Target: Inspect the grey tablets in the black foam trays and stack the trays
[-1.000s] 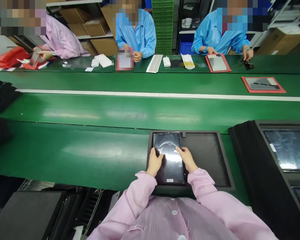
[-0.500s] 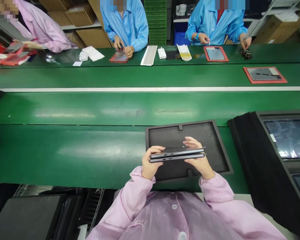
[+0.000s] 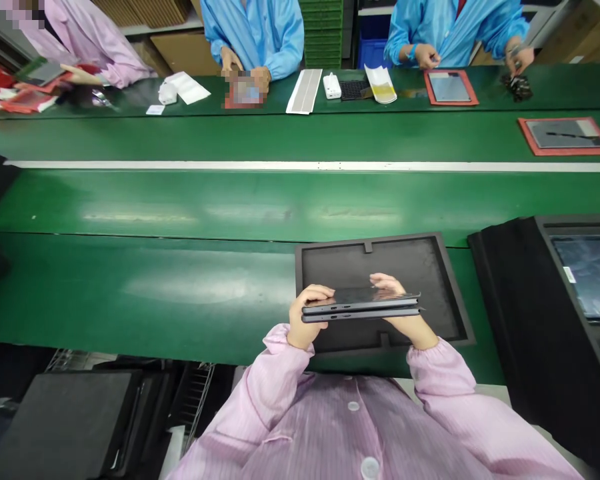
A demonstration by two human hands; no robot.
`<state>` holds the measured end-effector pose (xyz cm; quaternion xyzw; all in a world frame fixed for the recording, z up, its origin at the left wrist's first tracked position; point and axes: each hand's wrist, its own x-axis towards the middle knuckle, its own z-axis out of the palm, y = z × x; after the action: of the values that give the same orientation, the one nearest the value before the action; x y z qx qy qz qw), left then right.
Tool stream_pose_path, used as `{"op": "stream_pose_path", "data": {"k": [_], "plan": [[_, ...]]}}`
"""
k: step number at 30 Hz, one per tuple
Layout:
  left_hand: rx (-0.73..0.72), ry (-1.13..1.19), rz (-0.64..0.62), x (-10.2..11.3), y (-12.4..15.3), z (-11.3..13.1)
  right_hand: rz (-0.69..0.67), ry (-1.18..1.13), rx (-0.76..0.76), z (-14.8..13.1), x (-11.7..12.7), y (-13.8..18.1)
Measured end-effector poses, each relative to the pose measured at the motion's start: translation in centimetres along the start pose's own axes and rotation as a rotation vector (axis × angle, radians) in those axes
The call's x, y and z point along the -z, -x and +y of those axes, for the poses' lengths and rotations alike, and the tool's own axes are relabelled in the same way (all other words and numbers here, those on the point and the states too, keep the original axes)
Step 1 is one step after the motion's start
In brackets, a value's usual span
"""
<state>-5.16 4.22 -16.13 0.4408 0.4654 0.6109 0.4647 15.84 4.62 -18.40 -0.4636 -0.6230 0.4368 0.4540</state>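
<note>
I hold a thin dark tablet [image 3: 361,305] edge-on, lifted above a black foam tray [image 3: 433,267] on the green table. My left hand [image 3: 304,321] grips its left end, fingers curled over the top. My right hand [image 3: 401,315] grips the right end from underneath, fingertips over the far edge. The tablet lies nearly flat, and its long side edge with small ports faces me. The tray's recess beneath is bare.
A black foam rack [image 3: 510,293] holding screens stands at the right. A green conveyor belt [image 3: 230,200] with a white stripe runs across. Three people work at the far side, near red trays [image 3: 566,135], white parts [image 3: 305,90] and papers. Black trays [image 3: 55,420] sit lower left.
One second ago the tablet lay screen-up in the tray under both hands. I have since lifted it and turned it edge-on. Over the last half second it has barely moved.
</note>
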Motion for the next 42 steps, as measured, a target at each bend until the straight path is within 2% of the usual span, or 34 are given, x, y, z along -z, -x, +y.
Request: {"op": "stream_pose_path", "data": {"k": [3, 6, 8, 10, 12, 14, 16, 19, 22, 25, 28, 34, 42], "plan": [[0.147, -0.042, 0.197, -0.5, -1.1, -1.1, -0.06, 0.186, -0.099, 0.0, 0.0, 0.8], [0.328, -0.071, 0.339, -1.9, -2.6, -2.7, -0.078, 0.46, -0.038, -2.5, -1.0, 2.1], [0.484, -0.084, 0.333, -3.2, -2.9, -3.5, -0.109, 0.667, 0.023, -5.0, -2.1, 2.8], [0.589, -0.109, 0.305, -4.4, -2.4, -3.9, -0.166, 0.817, -0.014, -7.3, -3.2, 3.0], [0.604, -0.148, 0.319, -5.3, -1.4, -3.8, -0.256, 0.922, -0.158, -8.6, -4.0, 2.6], [0.532, -0.152, 0.302, -5.6, -0.9, -3.2, -0.337, 0.944, -0.301, -8.8, -4.5, 1.9], [0.423, -0.105, 0.208, -5.5, -1.1, -2.5, -0.333, 0.857, -0.364, -8.1, -4.7, 1.0], [0.324, -0.047, 0.08, -4.9, -2.2, -1.6, -0.124, 0.521, -0.317, -6.3, -4.8, -0.7], [0.329, -0.016, 0.048, -4.1, -3.2, -1.3, 0.048, 0.114, -0.319, -4.7, -4.7, -3.3], [0.295, 0.007, 0.022, -3.4, -3.6, -1.3, -0.016, -0.13, -0.471, -4.3, -4.4, -5.6], [0.273, -0.032, -0.019, -2.9, -3.8, -1.2, -0.117, -0.255, -0.555, -4.6, -4.0, -6.8], [0.265, -0.076, -0.088, -2.7, -4.2, -0.6, -0.157, -0.321, -0.58, -4.6, -3.8, -7.1], [0.241, -0.086, -0.155, -2.7, -4.0, -0.6, -0.203, -0.302, -0.547, -4.1, -3.5, -6.9]]}}
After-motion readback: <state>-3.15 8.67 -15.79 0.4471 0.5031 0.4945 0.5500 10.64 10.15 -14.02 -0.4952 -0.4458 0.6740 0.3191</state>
